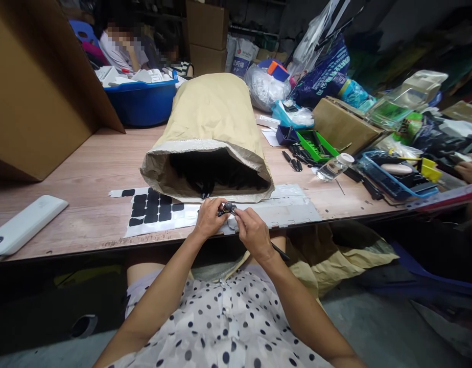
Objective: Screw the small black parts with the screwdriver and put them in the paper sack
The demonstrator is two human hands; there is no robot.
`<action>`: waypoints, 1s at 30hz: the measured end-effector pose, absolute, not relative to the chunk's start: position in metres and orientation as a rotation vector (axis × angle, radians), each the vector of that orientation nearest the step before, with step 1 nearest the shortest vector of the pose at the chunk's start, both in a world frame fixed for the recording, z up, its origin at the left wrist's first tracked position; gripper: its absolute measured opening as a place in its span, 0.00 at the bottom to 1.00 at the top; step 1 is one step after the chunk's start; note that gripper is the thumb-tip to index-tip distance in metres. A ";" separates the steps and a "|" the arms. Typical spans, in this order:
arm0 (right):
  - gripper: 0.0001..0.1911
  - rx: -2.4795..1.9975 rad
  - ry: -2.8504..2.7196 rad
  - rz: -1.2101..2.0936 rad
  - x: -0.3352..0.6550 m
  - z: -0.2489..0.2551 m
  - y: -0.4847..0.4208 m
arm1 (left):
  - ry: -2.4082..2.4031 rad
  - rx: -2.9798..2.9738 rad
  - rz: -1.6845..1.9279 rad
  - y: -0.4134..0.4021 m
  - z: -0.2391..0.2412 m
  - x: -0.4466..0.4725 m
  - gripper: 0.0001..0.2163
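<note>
Your left hand and right hand are pinching the small black part between them, its long axis lying crosswise.

Location: small assembly workshop.
Evidence: wooden bench carrying a sack of black parts, a sheet of die-cut pads, a green tray and a blue tray of tools, 1 blue tub, cardboard boxes stacked behind.

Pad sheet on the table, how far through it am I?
Looks done: the sheet is bare along its right stretch. In hand: left hand and right hand pinch one small black part at the table edge. Left: a cluster of black pads on the sheet, and black parts inside the open sack.
</note>
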State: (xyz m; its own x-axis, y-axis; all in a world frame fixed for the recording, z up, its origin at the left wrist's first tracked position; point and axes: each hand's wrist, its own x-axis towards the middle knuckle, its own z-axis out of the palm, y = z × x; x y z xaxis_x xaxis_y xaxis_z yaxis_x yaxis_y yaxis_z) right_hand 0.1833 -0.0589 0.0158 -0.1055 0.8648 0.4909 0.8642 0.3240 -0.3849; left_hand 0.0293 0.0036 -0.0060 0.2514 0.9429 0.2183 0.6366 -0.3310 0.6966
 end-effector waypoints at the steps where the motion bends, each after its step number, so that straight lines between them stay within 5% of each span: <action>1: 0.18 -1.522 -1.955 -0.009 0.184 0.015 -0.058 | 1.437 2.044 0.865 0.003 -0.006 0.030 0.13; 18: 0.14 -1.764 -1.924 -0.314 0.243 -0.022 0.002 | 1.374 2.240 0.937 0.006 -0.016 0.028 0.06; 24: 0.14 -1.729 -1.894 -0.302 0.240 -0.024 0.001 | 0.925 2.361 1.073 -0.034 -0.002 0.021 0.08; 30: 0.15 -1.734 -1.859 -0.233 0.239 -0.024 0.001 | 0.915 2.275 0.425 -0.085 -0.031 0.013 0.11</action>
State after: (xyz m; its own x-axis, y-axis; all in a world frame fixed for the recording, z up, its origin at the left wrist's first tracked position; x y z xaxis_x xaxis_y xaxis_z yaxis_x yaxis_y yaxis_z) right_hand 0.2388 0.0010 -0.0242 0.0137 0.8554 0.5177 0.9567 0.1394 -0.2557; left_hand 0.0133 -0.0847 -0.0310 0.7054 0.7065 0.0568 0.4992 -0.5521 0.6678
